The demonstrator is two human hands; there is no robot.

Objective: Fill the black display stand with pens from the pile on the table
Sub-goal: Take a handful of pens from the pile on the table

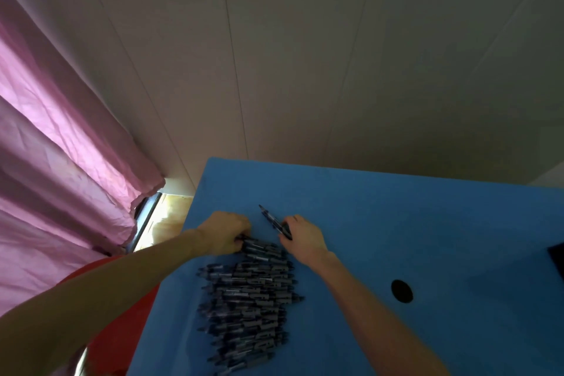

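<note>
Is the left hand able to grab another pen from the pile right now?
Probably yes. The left hand already rests at the far end of the pile of pens, fingers curled onto the top ones, and nothing lies between them. The right hand holds its own pen off to the side.

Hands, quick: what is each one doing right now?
Left hand: fingers curled on pens at the far end of the pile.
Right hand: holding a few pens, lifted off the pile.
</note>
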